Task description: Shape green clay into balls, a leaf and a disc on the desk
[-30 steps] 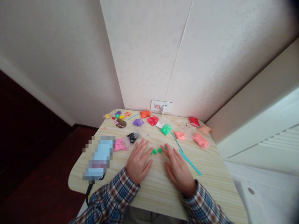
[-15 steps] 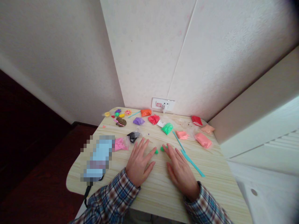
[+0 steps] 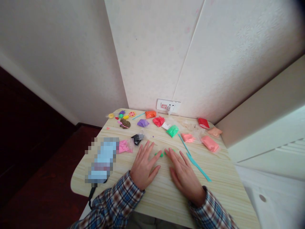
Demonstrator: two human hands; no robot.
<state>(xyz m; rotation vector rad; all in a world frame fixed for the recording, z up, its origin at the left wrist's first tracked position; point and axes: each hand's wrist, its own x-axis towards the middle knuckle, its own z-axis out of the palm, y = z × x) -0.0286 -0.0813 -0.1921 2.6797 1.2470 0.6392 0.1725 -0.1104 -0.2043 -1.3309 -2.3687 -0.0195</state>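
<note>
Far pieces look shaped; green clay part-worked

Far left of the green clay [image 3: 162, 155], beyond the blurred phone [image 3: 103, 160], a brown coil [image 3: 125, 123] and a round disc [image 3: 132, 114] look finished; the pink packet [image 3: 124, 146] and the black packet [image 3: 137, 139] lie nearer on that side; the left hand [image 3: 143, 165] is open, palm down, fingers spread, index tip at the green clay; the green clay sits on the bench [image 3: 162, 200] between the hands, partly hidden by fingertips, so I cannot tell the number of lumps or whether they are pressed; the right hand [image 3: 186, 176] is open too, fingertips over the clay's right end; I judge the green part begun, not yet done.

As for room, left of the green clay the phone limits sideways travel near the bench's left edge; on the near side, wood grain shows between the wrists down to the edge; beyond, the green packet [image 3: 173, 130] stands in the way; to the right, the stick [image 3: 184, 144] and the knife [image 3: 199, 167] crowd the right hand, with wood showing past them to the right edge.
</note>
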